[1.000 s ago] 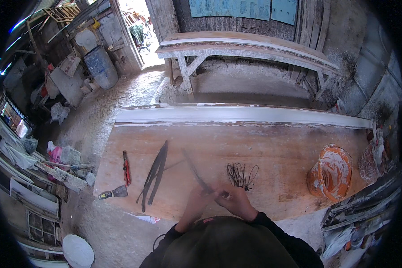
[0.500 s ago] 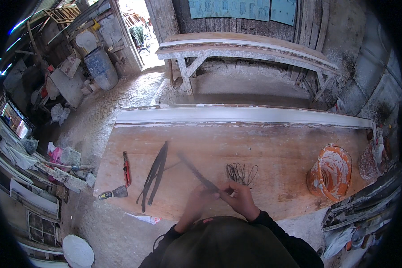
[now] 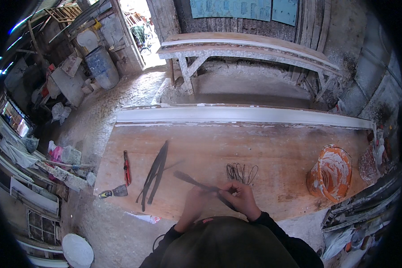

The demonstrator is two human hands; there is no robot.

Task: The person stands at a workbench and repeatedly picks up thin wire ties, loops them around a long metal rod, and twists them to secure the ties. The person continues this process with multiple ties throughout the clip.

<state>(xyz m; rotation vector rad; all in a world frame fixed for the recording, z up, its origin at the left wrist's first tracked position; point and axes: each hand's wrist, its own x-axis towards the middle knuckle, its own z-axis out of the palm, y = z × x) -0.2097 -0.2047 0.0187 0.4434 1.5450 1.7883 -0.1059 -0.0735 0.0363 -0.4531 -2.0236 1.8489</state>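
Observation:
Both hands are over the near edge of the wooden table, holding one dark flat strip (image 3: 190, 179). My right hand (image 3: 242, 199) pinches it between thumb and fingers, and a short end hangs below toward me. Slightly blurred, my left hand (image 3: 196, 203) is closed on the strip beside it, with the longer end pointing away to the left. More dark strips (image 3: 155, 172) lie loosely together on the table to the left. Just beyond my right hand is a looped bundle of thin dark cord or wire (image 3: 242, 173).
A red-handled tool (image 3: 127, 169) and a putty knife (image 3: 114, 192) lie at the table's left end. An orange plaster-smeared bucket (image 3: 329, 174) stands at the right. A long white moulding (image 3: 236, 115) runs along the far edge. Behind is a bench (image 3: 250, 52).
The strip's far end has swung down and to the left, and its short end now shows below my right hand. My hands stay in nearly the same place.

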